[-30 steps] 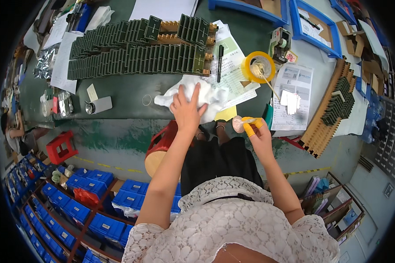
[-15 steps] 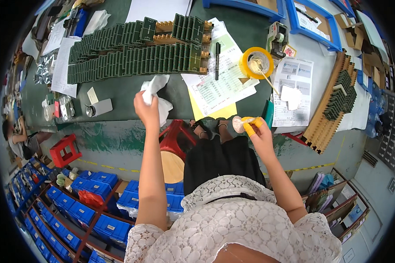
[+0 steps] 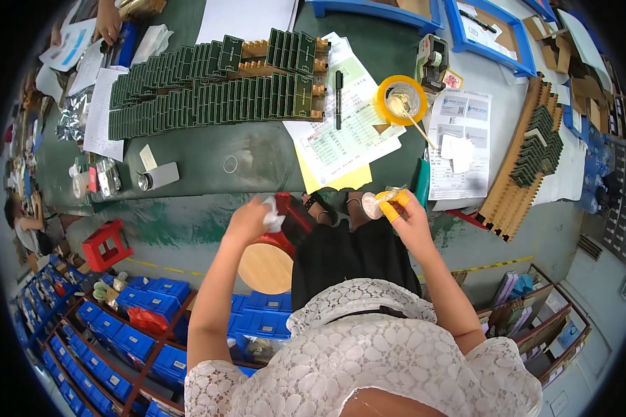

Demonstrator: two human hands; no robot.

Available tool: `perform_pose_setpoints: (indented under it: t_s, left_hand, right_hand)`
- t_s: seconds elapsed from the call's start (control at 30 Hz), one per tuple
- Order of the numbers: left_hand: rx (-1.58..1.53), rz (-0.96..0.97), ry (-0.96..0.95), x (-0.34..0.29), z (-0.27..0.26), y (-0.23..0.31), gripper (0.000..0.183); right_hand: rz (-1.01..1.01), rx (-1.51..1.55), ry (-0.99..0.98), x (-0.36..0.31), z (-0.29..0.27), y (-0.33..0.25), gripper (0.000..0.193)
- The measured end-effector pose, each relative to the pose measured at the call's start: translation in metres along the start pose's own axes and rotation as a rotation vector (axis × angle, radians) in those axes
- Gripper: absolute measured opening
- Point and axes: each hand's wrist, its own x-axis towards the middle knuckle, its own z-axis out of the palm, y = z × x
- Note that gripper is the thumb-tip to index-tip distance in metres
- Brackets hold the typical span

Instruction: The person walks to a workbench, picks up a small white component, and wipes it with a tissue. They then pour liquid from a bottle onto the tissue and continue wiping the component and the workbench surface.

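Near the middle of the frame, our left hand (image 3: 249, 221) is closed around a crumpled white wad (image 3: 273, 212) (paper or cloth, we cannot tell which), fingers curled tight about it, just below the near edge of the green table (image 3: 209, 156). To the right of centre, our right hand (image 3: 405, 212) pinches a small round container (image 3: 374, 204) between thumb and fingers; the fingertips wear yellow covers (image 3: 394, 201), and the container's pale face points toward the left of the frame. The two hands are apart, with our dark lap between them.

Above the hands, toward the upper middle, lie printed sheets (image 3: 351, 128) with a black pen (image 3: 339, 97) across them. A roll of yellow tape (image 3: 400, 101) sits to their right. Long rows of green circuit boards (image 3: 209, 101) fill the upper left of the table. Below the left hand, a round wooden stool seat (image 3: 266, 267) shows beside our lap, and blue bins (image 3: 135, 333) crowd the lower left.
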Motion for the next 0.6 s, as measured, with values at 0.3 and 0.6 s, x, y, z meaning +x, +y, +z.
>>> perform_pose_setpoints:
  t_s: [0.3, 0.6]
  left_hand:
    - [-0.282, -0.166, 0.808, 0.095, -0.032, 0.037, 0.037]
    - [-0.849, -0.086, 0.268, -0.010, 0.033, 0.023, 0.033]
  right_hand:
    - [-0.099, -0.112, 0.010, 0.002, 0.008, 0.001, 0.019]
    - [0.022, 0.000, 0.009, -0.005, -0.005, 0.011, 0.012]
